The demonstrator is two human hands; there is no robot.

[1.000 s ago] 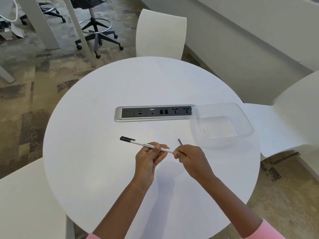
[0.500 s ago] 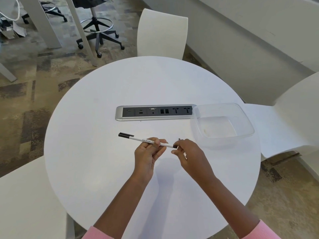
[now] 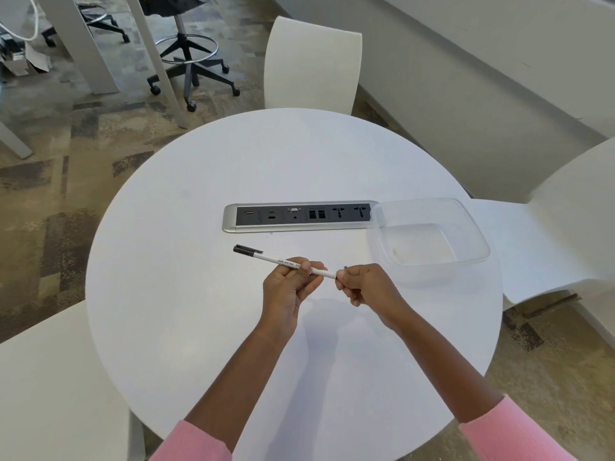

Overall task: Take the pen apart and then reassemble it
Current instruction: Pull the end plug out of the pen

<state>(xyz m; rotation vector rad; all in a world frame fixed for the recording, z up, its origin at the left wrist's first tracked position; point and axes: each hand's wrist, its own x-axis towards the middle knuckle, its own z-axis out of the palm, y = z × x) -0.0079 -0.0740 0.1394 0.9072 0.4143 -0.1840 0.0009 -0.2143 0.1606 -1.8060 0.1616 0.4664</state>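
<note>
Over the table (image 3: 199, 327), pen (image 3: 266, 257) held level: left hand (image 3: 286, 287) pinches the white barrel mid-length, right hand (image 3: 362, 287) curls round its right end, hiding the part there; risk is a hard tug freeing a small piece that slips and rolls off the round top.

White pen (image 3: 266, 258), black clipped end pointing left, near-level, barrel gripped by left hand (image 3: 288, 289), other end buried in right hand (image 3: 362, 284).
</note>
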